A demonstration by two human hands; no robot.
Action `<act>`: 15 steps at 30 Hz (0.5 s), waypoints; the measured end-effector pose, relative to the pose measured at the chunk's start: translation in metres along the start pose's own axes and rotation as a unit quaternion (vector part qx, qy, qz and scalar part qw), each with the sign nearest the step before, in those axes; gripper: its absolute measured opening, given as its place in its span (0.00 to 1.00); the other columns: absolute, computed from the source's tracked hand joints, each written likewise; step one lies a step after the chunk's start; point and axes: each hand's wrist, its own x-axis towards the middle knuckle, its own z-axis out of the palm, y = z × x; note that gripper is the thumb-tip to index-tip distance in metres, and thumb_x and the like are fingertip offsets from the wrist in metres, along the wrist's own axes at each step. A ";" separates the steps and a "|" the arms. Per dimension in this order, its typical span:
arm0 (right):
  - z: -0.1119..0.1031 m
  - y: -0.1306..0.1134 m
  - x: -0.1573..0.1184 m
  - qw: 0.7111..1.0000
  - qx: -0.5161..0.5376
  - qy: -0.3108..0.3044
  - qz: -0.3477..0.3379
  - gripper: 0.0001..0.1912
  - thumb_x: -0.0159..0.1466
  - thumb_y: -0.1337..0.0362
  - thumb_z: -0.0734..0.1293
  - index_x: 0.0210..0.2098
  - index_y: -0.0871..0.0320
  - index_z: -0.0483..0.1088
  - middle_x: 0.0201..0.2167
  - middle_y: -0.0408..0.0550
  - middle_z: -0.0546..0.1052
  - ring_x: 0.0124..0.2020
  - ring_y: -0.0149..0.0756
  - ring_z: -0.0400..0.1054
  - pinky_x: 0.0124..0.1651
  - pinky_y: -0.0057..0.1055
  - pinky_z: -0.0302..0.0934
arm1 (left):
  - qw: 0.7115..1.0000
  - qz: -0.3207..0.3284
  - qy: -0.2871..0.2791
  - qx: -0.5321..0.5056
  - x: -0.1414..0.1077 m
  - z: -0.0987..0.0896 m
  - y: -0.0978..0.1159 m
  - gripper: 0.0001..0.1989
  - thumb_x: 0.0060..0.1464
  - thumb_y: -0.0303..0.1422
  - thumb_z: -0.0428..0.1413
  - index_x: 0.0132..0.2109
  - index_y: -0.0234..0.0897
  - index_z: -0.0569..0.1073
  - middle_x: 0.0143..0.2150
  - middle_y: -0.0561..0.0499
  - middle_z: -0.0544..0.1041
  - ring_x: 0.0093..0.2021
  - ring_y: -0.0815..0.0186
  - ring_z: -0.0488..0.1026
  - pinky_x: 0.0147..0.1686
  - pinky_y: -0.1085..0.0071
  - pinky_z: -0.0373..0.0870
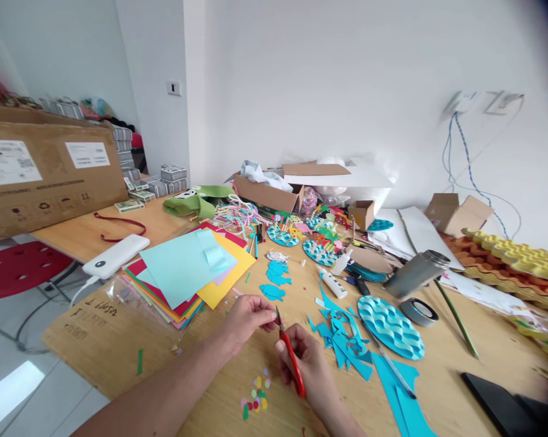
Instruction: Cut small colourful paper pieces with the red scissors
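Observation:
My right hand point(306, 363) is wrapped round the red-handled scissors point(294, 364), whose blades point up and away from me. Close to the blade tips, my left hand point(250, 318) is closed in a pinch; anything between its fingers is too small or hidden to make out. Just beyond the hands lie blue paper fish point(272, 292) in a short row. Small coloured paper dots point(255, 400) are scattered on the table below the hands. To the right sits a heap of blue paper scraps point(344, 337).
Coloured paper sheets point(173, 267) and a white power bank point(116, 255) lie left. A wavy blue oval point(391, 328), a glue bottle point(334, 284), a steel flask point(417, 273), a tape roll point(419, 311) and a black phone point(496, 403) are right. Cardboard boxes point(267, 191) line the back.

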 end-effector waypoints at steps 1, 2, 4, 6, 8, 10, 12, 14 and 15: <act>0.000 0.000 0.000 1.000 -0.001 0.000 0.000 0.19 0.52 0.52 0.69 0.25 0.56 0.57 0.10 0.33 0.64 0.08 0.22 0.55 0.10 0.18 0.49 | 1.000 0.001 0.000 0.002 0.000 0.000 0.000 0.07 0.38 0.31 0.59 0.25 0.31 0.72 0.22 0.50 0.75 0.23 0.70 0.68 0.28 0.73 0.64; 0.000 -0.001 0.000 1.000 -0.001 0.000 0.001 0.19 0.52 0.52 0.69 0.24 0.56 0.57 0.10 0.33 0.64 0.08 0.22 0.55 0.10 0.18 0.49 | 1.000 0.003 -0.001 0.003 0.000 -0.001 -0.001 0.07 0.38 0.31 0.58 0.25 0.31 0.72 0.22 0.50 0.75 0.23 0.70 0.68 0.28 0.73 0.64; 0.000 -0.001 0.000 1.000 0.000 0.000 -0.002 0.19 0.52 0.53 0.69 0.24 0.56 0.56 0.10 0.32 0.64 0.09 0.22 0.56 0.10 0.18 0.50 | 1.000 0.008 -0.003 0.008 0.000 -0.001 -0.001 0.06 0.39 0.31 0.58 0.26 0.31 0.72 0.22 0.50 0.74 0.23 0.70 0.68 0.28 0.72 0.64; -0.001 -0.001 0.000 1.000 0.000 -0.001 -0.001 0.19 0.52 0.53 0.70 0.24 0.56 0.56 0.10 0.32 0.63 0.08 0.22 0.55 0.10 0.17 0.49 | 1.000 0.010 -0.005 0.011 0.001 -0.002 -0.001 0.06 0.39 0.31 0.58 0.26 0.31 0.72 0.22 0.50 0.74 0.24 0.70 0.68 0.28 0.72 0.64; -0.001 -0.001 0.000 1.000 -0.004 0.000 0.000 0.19 0.52 0.53 0.70 0.24 0.56 0.56 0.10 0.32 0.63 0.08 0.21 0.55 0.10 0.17 0.49 | 1.000 0.009 -0.004 0.010 0.001 -0.002 -0.001 0.06 0.39 0.31 0.58 0.26 0.31 0.72 0.22 0.50 0.74 0.23 0.70 0.68 0.28 0.72 0.64; -0.001 -0.001 0.000 1.000 -0.009 0.001 0.002 0.19 0.52 0.53 0.70 0.24 0.56 0.56 0.10 0.32 0.63 0.08 0.21 0.55 0.10 0.17 0.49 | 1.000 0.007 -0.002 0.009 0.001 -0.002 -0.001 0.06 0.39 0.30 0.58 0.25 0.31 0.72 0.22 0.50 0.74 0.23 0.70 0.68 0.28 0.72 0.64; -0.001 -0.002 0.000 1.000 -0.012 0.004 0.002 0.19 0.52 0.54 0.70 0.24 0.56 0.56 0.10 0.32 0.63 0.08 0.21 0.55 0.10 0.17 0.49 | 1.000 0.005 -0.004 0.007 0.001 -0.002 0.000 0.06 0.39 0.30 0.58 0.26 0.31 0.71 0.22 0.50 0.74 0.24 0.70 0.68 0.28 0.72 0.64; -0.001 -0.002 0.000 1.000 -0.013 0.006 0.003 0.19 0.51 0.53 0.70 0.24 0.56 0.56 0.10 0.32 0.64 0.08 0.21 0.55 0.09 0.17 0.49 | 1.000 0.000 -0.007 0.008 0.000 -0.002 0.000 0.06 0.39 0.31 0.58 0.26 0.31 0.71 0.22 0.50 0.74 0.24 0.69 0.69 0.29 0.72 0.64; -0.001 -0.001 0.000 1.000 -0.012 0.006 0.004 0.19 0.51 0.53 0.70 0.24 0.56 0.56 0.10 0.32 0.64 0.07 0.21 0.55 0.09 0.17 0.50 | 1.000 -0.004 -0.008 0.008 0.000 -0.002 0.000 0.06 0.39 0.31 0.58 0.26 0.31 0.71 0.23 0.50 0.74 0.24 0.69 0.69 0.29 0.72 0.64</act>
